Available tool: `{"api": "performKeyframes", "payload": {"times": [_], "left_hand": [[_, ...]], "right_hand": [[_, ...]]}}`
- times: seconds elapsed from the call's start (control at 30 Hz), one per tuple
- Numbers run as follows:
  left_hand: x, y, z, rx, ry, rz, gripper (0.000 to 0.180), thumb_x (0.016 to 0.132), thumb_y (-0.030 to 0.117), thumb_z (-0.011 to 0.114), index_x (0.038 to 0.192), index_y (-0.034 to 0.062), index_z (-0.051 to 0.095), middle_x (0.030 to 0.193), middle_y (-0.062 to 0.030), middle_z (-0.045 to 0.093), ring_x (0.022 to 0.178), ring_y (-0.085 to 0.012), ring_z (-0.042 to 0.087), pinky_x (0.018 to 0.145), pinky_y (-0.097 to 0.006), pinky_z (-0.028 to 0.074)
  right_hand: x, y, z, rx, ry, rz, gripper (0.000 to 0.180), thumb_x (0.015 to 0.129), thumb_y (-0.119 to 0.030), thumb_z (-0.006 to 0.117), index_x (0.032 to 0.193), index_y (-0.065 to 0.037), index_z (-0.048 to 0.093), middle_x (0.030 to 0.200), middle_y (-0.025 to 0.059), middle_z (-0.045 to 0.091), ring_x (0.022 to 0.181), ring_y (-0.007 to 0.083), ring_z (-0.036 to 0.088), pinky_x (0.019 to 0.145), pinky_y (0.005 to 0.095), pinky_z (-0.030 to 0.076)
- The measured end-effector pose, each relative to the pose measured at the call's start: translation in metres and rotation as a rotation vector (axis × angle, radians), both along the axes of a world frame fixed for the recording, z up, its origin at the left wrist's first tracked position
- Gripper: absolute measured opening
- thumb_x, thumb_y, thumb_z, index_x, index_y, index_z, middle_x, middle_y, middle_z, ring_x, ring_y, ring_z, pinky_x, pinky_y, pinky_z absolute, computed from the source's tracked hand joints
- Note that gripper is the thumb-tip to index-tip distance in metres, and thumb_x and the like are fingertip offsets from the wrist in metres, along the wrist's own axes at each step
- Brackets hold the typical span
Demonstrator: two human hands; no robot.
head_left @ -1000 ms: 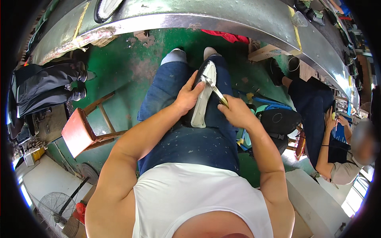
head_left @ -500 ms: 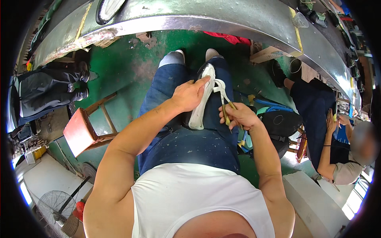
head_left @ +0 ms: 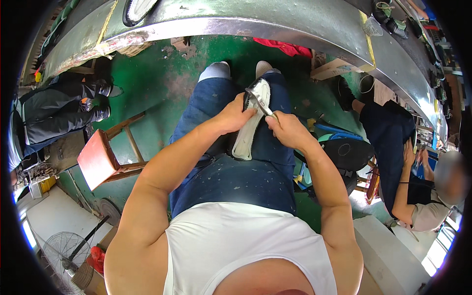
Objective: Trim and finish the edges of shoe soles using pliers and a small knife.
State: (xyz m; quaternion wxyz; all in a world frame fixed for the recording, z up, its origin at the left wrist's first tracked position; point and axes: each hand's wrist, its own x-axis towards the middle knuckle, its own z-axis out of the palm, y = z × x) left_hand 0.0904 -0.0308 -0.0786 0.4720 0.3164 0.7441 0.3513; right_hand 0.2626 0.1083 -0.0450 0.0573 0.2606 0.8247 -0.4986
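Observation:
Across my thighs lies a shoe (head_left: pixel 244 139), white underside up, with a dark rim around it and its far end pointing away from me. My left hand (head_left: pixel 233 117) grips its left side, thumb on the white surface and the fingers partly hidden along the edge. In my right hand (head_left: pixel 289 130) is a pair of metal pincers (head_left: pixel 263 104), its handles mostly covered by my closed fingers. The pincers slant across the shoe's far half, with the head at its upper left edge. Whether the jaws grip any material is too small to tell.
A metal-topped bench (head_left: pixel 206 24) curves across the far side, with another shoe (head_left: pixel 139 11) on it. A red-seated wooden stool (head_left: pixel 101 160) stands at left, a dark bag (head_left: pixel 346 152) at right. One person sits at right; another's legs show at left. A fan (head_left: pixel 64 253) is lower left.
The pincers have swung from the shoe's right side across it to its upper left edge. My right hand has moved up and closer to the shoe, and my left fingers have shifted.

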Motion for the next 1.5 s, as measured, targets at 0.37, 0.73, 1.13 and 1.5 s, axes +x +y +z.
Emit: {"api": "performKeyframes", "payload": {"times": [0.37,0.73,1.13,1.5], "left_hand": [[-0.034,0.006,-0.002,-0.22,-0.573,-0.062,0.052,0.098,0.033,0.064,0.141,0.0147,0.043,0.128,-0.0055,0.061,0.118,-0.022,0.058,0.094,-0.052,0.048],[-0.037,-0.004,-0.008,-0.118,-0.79,0.084,0.04,0.098,0.026,0.063,0.133,0.0105,0.05,0.117,-0.0073,0.065,0.099,-0.0211,0.067,0.08,-0.046,0.057],[0.007,-0.05,-0.016,0.219,-0.397,-0.067,0.091,0.1,0.03,0.059,0.159,0.0054,-0.006,0.162,-0.0193,0.021,0.148,-0.0254,0.023,0.12,-0.033,0.02],[0.05,-0.043,-0.038,0.346,-0.025,0.199,0.085,0.088,0.013,0.063,0.156,-0.0012,0.015,0.149,-0.0267,0.039,0.139,-0.0327,0.039,0.117,-0.037,0.03]], "right_hand": [[0.041,-0.022,0.051,0.045,-0.214,0.353,0.03,0.096,-0.025,0.061,0.108,0.003,0.058,0.081,0.0217,0.065,0.076,0.0372,0.064,0.069,0.0435,0.051],[0.025,-0.052,0.018,0.407,-0.061,0.335,0.034,0.094,-0.032,0.064,0.103,0.001,0.058,0.086,0.0184,0.066,0.081,0.0377,0.067,0.068,0.046,0.053],[0.062,-0.057,0.034,0.049,-0.249,0.189,0.031,0.097,-0.029,0.059,0.108,0.0,0.06,0.092,0.0264,0.066,0.085,0.0465,0.063,0.075,0.0513,0.05],[0.077,-0.075,0.045,0.307,-0.267,0.34,0.033,0.095,-0.028,0.062,0.106,0.002,0.059,0.092,0.0249,0.067,0.084,0.0438,0.066,0.074,0.0502,0.052]]}}
